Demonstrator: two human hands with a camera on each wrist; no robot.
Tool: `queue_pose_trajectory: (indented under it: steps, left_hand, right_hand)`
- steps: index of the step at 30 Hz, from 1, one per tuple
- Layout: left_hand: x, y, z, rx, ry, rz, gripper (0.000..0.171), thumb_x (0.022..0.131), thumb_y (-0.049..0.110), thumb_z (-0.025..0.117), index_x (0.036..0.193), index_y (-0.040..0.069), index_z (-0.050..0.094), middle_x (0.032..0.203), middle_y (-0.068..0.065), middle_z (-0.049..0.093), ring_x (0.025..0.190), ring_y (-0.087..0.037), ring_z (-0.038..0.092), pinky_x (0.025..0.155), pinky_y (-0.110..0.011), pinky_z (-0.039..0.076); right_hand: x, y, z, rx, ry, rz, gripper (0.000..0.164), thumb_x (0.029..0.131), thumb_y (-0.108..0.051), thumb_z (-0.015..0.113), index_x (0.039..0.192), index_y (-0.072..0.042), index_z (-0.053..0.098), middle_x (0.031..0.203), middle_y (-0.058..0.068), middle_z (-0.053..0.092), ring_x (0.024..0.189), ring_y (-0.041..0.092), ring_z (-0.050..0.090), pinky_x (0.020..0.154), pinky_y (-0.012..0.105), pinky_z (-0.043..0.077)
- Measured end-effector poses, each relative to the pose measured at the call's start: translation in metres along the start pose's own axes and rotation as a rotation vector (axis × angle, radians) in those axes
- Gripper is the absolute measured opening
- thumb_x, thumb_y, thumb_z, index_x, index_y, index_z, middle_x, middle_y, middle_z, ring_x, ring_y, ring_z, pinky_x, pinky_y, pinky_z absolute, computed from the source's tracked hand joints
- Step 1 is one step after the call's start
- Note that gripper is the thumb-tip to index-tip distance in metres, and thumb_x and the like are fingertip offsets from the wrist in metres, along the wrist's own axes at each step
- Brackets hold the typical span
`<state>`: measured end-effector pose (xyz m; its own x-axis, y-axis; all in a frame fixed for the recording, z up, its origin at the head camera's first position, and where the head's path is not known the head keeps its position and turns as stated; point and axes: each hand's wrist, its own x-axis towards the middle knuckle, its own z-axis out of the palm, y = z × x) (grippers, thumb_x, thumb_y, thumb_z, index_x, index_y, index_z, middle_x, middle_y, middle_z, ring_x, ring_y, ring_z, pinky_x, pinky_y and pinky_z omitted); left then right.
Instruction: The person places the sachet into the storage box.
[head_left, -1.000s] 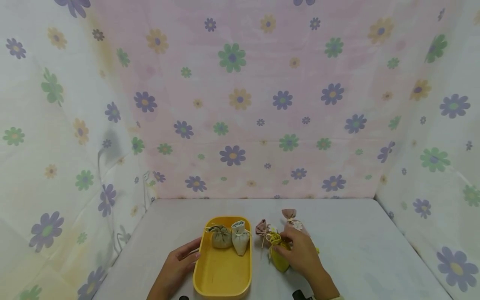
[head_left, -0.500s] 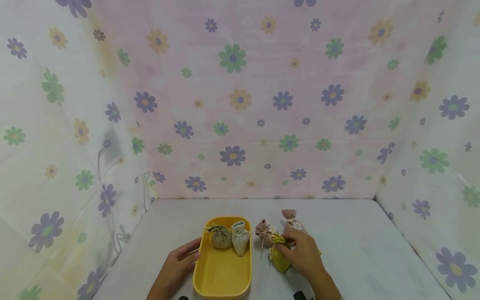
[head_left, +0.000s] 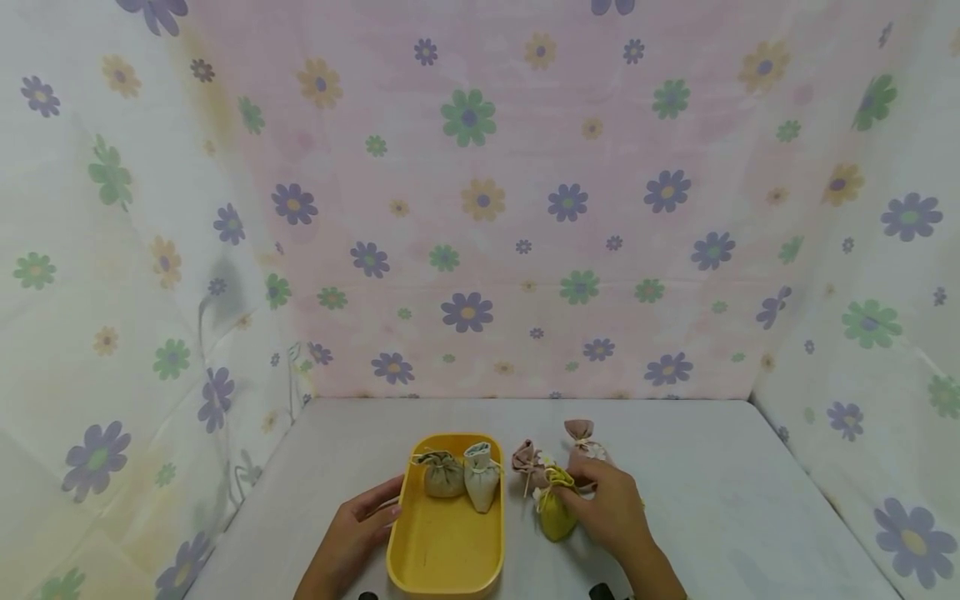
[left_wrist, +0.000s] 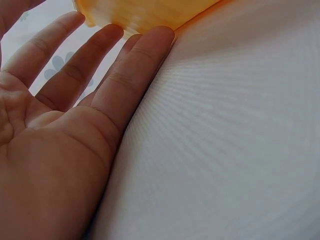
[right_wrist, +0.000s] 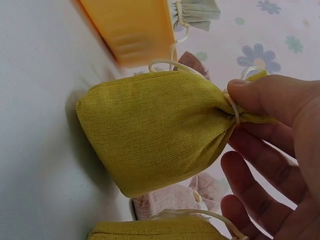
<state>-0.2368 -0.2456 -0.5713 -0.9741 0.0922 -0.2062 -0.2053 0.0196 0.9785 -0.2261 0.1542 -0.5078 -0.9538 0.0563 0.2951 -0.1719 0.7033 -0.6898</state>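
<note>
My right hand [head_left: 611, 512] pinches the tied neck of a yellow-green drawstring pouch [right_wrist: 155, 130] between thumb and fingers. The pouch hangs with its bottom close over the white table, right of the yellow tray [head_left: 446, 554]. Inside that tray, at its far end, lie a brownish pouch [head_left: 444, 479] and a pale grey pouch [head_left: 480, 485]. My left hand [head_left: 358, 525] rests at the tray's left side; in the left wrist view its fingers [left_wrist: 127, 80] are extended, with the tips at the tray wall.
Two pink pouches, one nearer the tray [head_left: 527, 467] and one farther back [head_left: 580, 432], lie beyond the right hand. A second yellow-green pouch [right_wrist: 155, 232] sits beside the held one, mostly hidden by the hand in the head view. Floral cloth [head_left: 480, 250] walls the table.
The right hand has drawn the yellow-green pouch slightly up and to the left, and the pouch hangs more upright. The left hand and the tray have stayed in place.
</note>
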Motion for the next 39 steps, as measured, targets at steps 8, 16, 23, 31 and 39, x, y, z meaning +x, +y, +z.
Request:
queue_pose_trajectory:
  steps: [8,16,23,31,39]
  left_hand:
    - [-0.001,0.001,0.002,-0.005,0.002,-0.001,0.068,0.091,0.037,0.079,0.150,0.012,0.055,0.153,-0.012,0.055,0.132,-0.025,0.062,0.098,-0.037,0.060]
    - [-0.001,0.002,0.004,0.001,0.011,0.005,0.068,0.091,0.036,0.079,0.150,0.011,0.055,0.153,-0.013,0.055,0.130,-0.025,0.063,0.097,-0.037,0.060]
    - [0.000,0.001,0.004,-0.007,0.017,0.005,0.067,0.091,0.036,0.079,0.149,0.011,0.056,0.152,-0.013,0.056,0.130,-0.025,0.064,0.097,-0.037,0.060]
    - [0.002,0.002,0.003,0.018,0.015,0.002,0.068,0.090,0.038,0.079,0.149,0.013,0.056,0.153,-0.011,0.056,0.132,-0.025,0.062,0.098,-0.037,0.060]
    - [-0.001,0.001,0.001,0.014,0.019,0.014,0.066,0.092,0.035,0.079,0.149,0.010,0.056,0.152,-0.014,0.056,0.130,-0.026,0.064,0.096,-0.037,0.061]
  right_hand:
    - [0.002,-0.003,-0.001,0.019,0.004,0.008,0.018,0.078,-0.030,0.091,0.084,-0.027,0.075,0.084,-0.015,0.072,0.081,0.010,0.068,0.069,0.025,0.057]
    - [0.003,-0.010,-0.004,0.024,0.026,-0.018,0.019,0.078,-0.030,0.092,0.086,-0.024,0.076,0.086,-0.012,0.073,0.081,0.008,0.067,0.073,0.032,0.061]
    - [0.003,-0.015,-0.010,0.035,0.031,-0.042,0.020,0.077,-0.028,0.092,0.088,-0.022,0.076,0.085,-0.011,0.072,0.078,0.011,0.067,0.068,0.027,0.059]
    - [0.008,-0.021,-0.014,0.046,0.073,-0.127,0.021,0.076,-0.028,0.093,0.088,-0.025,0.076,0.084,-0.015,0.071,0.076,0.004,0.064,0.068,0.022,0.057]
    - [0.009,-0.037,-0.013,0.106,0.069,-0.162,0.021,0.075,-0.022,0.093,0.088,-0.026,0.077,0.085,-0.015,0.071,0.076,0.005,0.067,0.072,0.032,0.062]
